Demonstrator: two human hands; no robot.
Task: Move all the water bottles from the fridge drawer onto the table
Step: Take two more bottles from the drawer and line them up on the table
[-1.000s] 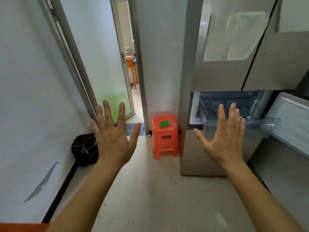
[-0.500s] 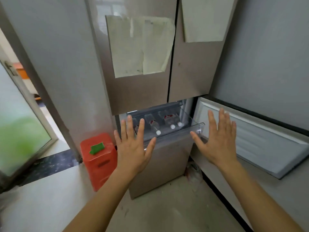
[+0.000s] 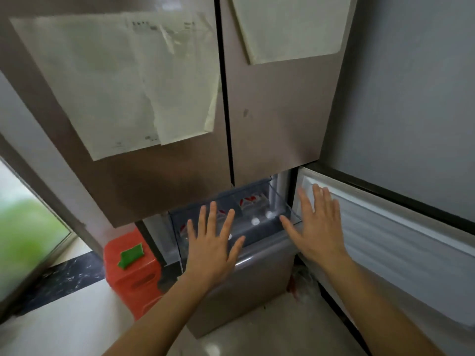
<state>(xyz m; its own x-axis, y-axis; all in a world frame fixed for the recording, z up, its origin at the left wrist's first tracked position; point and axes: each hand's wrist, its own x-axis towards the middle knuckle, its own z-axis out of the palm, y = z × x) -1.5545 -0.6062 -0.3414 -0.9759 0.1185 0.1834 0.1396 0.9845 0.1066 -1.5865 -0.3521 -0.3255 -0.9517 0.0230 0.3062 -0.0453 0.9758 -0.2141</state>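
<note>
Bottles (image 3: 250, 204) are lying in the clear fridge drawer (image 3: 288, 210), caps pointing out toward the person; both hands are hovering empty with fingers spread, the left hand (image 3: 212, 246) sitting nearer than the right hand (image 3: 317, 228).

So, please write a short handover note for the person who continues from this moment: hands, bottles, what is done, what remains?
Left hand: open, empty, fingers spread, in front of the fridge drawer.
Right hand: open, empty, beside the drawer's right end.
Water bottles: lying inside the clear drawer, white caps toward you; exact count unclear.
Done: lower fridge door is open.
Left: move every bottle to the table, which is out of view.
</note>
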